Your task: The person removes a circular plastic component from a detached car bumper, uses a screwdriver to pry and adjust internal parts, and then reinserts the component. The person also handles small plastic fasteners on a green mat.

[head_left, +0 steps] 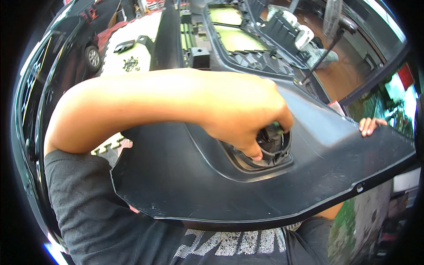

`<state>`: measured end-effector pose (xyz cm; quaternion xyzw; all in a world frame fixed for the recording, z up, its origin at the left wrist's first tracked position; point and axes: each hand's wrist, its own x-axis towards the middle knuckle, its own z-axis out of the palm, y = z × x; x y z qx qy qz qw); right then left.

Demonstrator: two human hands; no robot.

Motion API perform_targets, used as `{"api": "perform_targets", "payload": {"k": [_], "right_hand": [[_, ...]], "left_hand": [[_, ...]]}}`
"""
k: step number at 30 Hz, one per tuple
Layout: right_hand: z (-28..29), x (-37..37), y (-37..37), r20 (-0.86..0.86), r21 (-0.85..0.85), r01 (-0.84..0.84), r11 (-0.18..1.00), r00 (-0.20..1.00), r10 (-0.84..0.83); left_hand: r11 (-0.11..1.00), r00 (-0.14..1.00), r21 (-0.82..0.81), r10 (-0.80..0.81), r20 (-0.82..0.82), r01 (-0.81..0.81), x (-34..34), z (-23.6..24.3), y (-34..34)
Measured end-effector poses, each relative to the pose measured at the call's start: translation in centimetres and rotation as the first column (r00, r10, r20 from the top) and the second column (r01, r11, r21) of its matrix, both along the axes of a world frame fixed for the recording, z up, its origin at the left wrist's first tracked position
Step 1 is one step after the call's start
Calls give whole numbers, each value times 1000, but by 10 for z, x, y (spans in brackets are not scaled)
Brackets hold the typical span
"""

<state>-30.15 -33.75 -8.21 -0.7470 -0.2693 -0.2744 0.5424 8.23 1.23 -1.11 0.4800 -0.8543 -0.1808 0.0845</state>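
Note:
A large black moulded plastic car trim panel (247, 201) lies across the front of my body, its near edge against my shirt. My left hand (249, 108) reaches over it from the left, thumb and fingers closed round a round black fitting (277, 148). That fitting sits in a raised, rounded recess of the panel; my hand covers part of it, and a bit of green shows inside. At the panel's far right edge, my right hand (371, 126) hooks its fingers over the rim. Its palm is hidden behind the panel.
Beyond lie more black trim frames (216, 48) on a pale green surface. A dark handle-shaped piece (124, 46) and a heap of small black parts (131, 64) rest on a light mat at left. Shiny black car bodywork (37, 101) stands close on the left.

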Motion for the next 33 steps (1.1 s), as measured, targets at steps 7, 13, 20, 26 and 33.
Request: {"api": "perform_targets", "payload": {"k": [7,13,20,26,33], "right_hand": [[-24,4,-9,117,80,-43,996,993,33],[-17,9,2,117,65,-30,997,993,23],[-10,10,6,48,112,-44,993,998,39],[-5,9,15,32,123,-9,992,999,5],[2,15,28,31,89,14,996,999,-17]], "left_hand": [[984,846,35,166,-506,-172,43,70,4],[890,830,-209,261,-493,-404,60,106,35],[781,911,-472,319,-260,-408,18,89,66],[870,926,-350,258,-276,-346,23,92,72],[792,982,-584,178,-55,-177,39,83,72]]}}
